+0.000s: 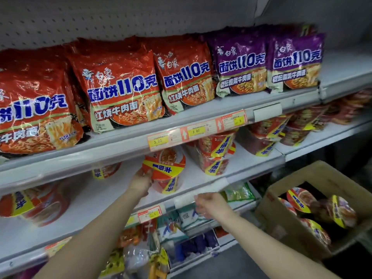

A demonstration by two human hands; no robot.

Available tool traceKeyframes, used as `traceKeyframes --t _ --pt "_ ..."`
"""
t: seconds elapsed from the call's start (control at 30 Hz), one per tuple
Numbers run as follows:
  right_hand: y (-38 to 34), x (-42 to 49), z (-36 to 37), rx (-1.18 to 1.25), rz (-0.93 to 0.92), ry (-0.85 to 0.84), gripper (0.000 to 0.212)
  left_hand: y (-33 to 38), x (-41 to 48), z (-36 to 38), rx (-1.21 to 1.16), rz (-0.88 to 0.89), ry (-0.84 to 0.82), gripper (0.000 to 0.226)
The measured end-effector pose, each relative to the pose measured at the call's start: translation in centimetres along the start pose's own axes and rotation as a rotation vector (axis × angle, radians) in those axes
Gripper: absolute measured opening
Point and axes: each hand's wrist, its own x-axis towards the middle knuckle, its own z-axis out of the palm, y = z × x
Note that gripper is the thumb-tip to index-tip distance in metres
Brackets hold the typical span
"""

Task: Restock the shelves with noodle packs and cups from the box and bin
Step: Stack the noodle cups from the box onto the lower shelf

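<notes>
My left hand (141,182) grips a red noodle cup with a yellow band (165,170), holding it on the middle shelf (203,185) under the price rail. My right hand (211,204) hovers in front of that shelf's edge, fingers loosely spread and holding nothing. More red cups (216,156) stand stacked to the right on the same shelf. A cardboard box (314,178) at the lower right holds several more cups (302,200). Red noodle packs (120,91) and purple noodle packs (241,65) fill the top shelf.
Price labels (195,130) hang on the top shelf's front rail. Another cup (40,206) lies on its side at the far left of the middle shelf. Mixed packets (173,228) crowd the lower shelf below my arms. Dark floor shows beside the box.
</notes>
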Motion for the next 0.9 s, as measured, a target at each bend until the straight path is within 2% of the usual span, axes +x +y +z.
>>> traceKeyframes --t 0.1,0.17,0.27,0.37,0.43,0.5,0.57,0.63,0.73,0.9 --pt "1.8 -2.7 -1.8 0.048 0.051 0.048 0.021 0.4 0.3 0.9 -0.056 -0.005 0.044 0.034" --pt "2.7 -4.4 -3.0 0.078 0.071 0.085 0.027 0.4 0.2 1.6 -0.104 -0.043 0.103 0.049" --pt "4.9 -6.2 -5.0 0.061 0.096 0.137 0.034 -1.2 -0.9 3.2 -0.137 -0.105 0.29 0.061" --pt "7.1 -7.2 -7.7 0.034 0.103 0.189 0.027 -3.4 -4.7 5.7 -0.072 -0.027 0.456 0.071" --pt "8.6 -7.5 -9.8 0.043 0.11 0.245 0.024 -5.9 -6.9 8.4 -0.04 -0.005 0.383 0.07" --pt "10.0 -7.6 -12.2 0.044 0.143 0.287 0.022 -9.4 -7.7 11.8 -0.016 -0.052 0.194 0.066" --pt "11.7 -7.5 -14.7 0.022 0.168 0.317 0.019 -12.3 -7.7 15.8 0.033 -0.065 0.076 0.076" --pt "13.1 -7.6 -17.4 0.019 0.199 0.347 0.015 -9.5 -11.2 18.6 0.029 -0.064 -0.043 0.075" --pt "14.9 -7.9 -22.1 -0.021 0.234 0.385 0.021 -5.5 -14.8 22.9 0.064 -0.056 -0.215 0.043" --pt "17.0 -8.4 -31.4 -0.036 0.278 0.43 0.023 -1.6 -15.5 31.3 0.111 -0.028 -0.346 0.041"
